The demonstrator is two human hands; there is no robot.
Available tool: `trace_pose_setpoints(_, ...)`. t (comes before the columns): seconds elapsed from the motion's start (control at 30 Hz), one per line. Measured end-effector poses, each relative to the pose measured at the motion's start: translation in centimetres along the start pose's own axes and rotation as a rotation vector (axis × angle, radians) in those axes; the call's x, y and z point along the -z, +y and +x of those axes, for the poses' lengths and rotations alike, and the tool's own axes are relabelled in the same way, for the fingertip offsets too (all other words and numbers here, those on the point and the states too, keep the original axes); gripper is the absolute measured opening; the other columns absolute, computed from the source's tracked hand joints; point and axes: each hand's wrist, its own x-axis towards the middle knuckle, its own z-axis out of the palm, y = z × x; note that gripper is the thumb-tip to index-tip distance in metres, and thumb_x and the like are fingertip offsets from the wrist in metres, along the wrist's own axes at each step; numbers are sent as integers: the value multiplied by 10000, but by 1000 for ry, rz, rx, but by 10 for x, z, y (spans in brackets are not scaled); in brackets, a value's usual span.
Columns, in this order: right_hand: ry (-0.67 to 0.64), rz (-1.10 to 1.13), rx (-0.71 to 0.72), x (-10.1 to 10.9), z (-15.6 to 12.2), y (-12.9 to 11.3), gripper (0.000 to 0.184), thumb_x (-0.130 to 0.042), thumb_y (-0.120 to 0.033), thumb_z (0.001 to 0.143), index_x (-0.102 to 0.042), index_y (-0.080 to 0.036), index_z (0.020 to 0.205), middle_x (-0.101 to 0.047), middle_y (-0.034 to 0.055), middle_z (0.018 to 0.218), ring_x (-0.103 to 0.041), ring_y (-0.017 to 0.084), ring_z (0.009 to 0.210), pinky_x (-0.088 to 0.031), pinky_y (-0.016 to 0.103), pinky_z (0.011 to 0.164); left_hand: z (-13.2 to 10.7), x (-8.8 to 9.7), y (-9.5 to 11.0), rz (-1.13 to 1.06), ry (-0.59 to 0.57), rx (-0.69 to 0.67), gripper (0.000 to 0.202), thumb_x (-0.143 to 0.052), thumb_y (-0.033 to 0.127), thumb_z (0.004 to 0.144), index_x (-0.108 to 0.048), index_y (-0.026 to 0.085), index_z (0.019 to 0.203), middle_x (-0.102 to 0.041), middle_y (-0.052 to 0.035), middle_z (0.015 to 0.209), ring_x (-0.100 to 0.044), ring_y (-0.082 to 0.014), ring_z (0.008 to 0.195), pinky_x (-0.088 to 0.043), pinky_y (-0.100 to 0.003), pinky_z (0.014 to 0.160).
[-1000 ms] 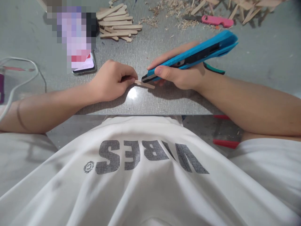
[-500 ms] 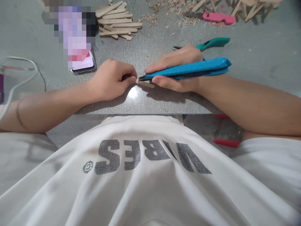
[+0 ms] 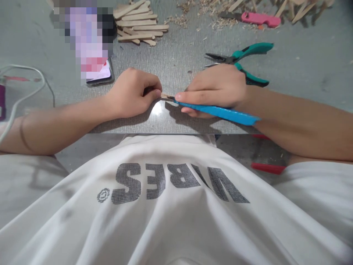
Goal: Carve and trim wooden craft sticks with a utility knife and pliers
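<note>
White shirt: nearest of all, on the body's side of the fingers and up against the grey table, probably so both hands can meet in front of the chest.
Left hand: thumb and forefinger closed in a pinch on one end of the wooden stick, likely to steady it and leave the rest exposed.
Right hand: fingers closed around the blue cutter, one digit along its far side, another tip showing on its near side; holding so close to the blade seems meant for control.
Wooden stick: in the small gap between the two sets of fingertips; I cannot tell whether it touches the table.
Blue cutter: dark tip at the stick, handle running right beneath the right fingers; whether the blade bites is too small to tell.
Pliers: just beyond the right knuckles, handles spread, perhaps left within reach.
Phone: beyond the left fingers, half hidden by blurring.
Stick pile: farther past the left fingers, bunched apart from the shavings.
Pink knife: farthest, beyond the right fingers and pliers, untouched, presumably set aside.
</note>
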Motion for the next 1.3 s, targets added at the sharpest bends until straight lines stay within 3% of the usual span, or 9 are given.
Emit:
trace_pose_setpoints(0.1, -57, -119, 137, 2, 0, 1, 387, -748, -694, 1161, -887, -372, 1326, -826, -32, 940, -808, 158, 827, -692, 304, 817, 0, 0, -1, 4, -4, 7, 321, -654, 452, 1048, -916, 267, 1064, -860, -65, 933, -759, -271, 940, -552, -444, 929)
trace_pose_setpoints(0.2, -96, -110, 204, -1, 6, 3, 360, -735, -677, 1175, -878, -378, 1315, -820, -27, 978, -831, 171, 928, -709, 340, 917, -1, 1, -2, -1, -14, -8, 314, -659, 468, 1046, -911, 280, 1066, -852, -62, 899, -779, -292, 956, -569, -445, 931)
trace_pose_setpoints(0.5, -21, 68, 63, -16, 7, 7, 493, -758, -837, 1105, -893, -368, 1173, -797, -5, 949, -827, 196, 965, -727, 362, 915, 1, 1, -8, -24, -3, -62, 297, -683, 512, 1024, -890, 298, 1018, -781, -41, 769, -741, -275, 881, -577, -433, 878)
trace_pose_setpoints(0.7, -99, 29, 101, -16, 8, 8, 442, -778, -784, 1117, -900, -367, 1197, -801, -5, 924, -837, 201, 952, -738, 397, 971, 1, 2, -7, -40, -10, -49, 260, -700, 478, 1023, -881, 292, 1009, -772, -39, 767, -751, -275, 920, -575, -419, 915)
trace_pose_setpoints(1.07, -76, 35, 97, -14, 10, 8, 484, -753, -835, 1113, -907, -380, 1175, -800, -22, 893, -807, 168, 856, -714, 341, 876, 3, 2, -5, 1, -42, -1, 248, -688, 437, 1019, -880, 280, 1012, -809, -51, 851, -760, -278, 906, -559, -439, 931)
trace_pose_setpoints(1.3, -159, -241, 327, -6, 8, 0, 419, -542, -581, 1292, -856, -332, 1412, -811, 7, 1005, -805, 179, 945, -713, 375, 903, 2, 7, -2, 65, -94, -75, 238, -663, 395, 1030, -855, 255, 1012, -758, -38, 768, -766, -266, 927, -544, -381, 891)
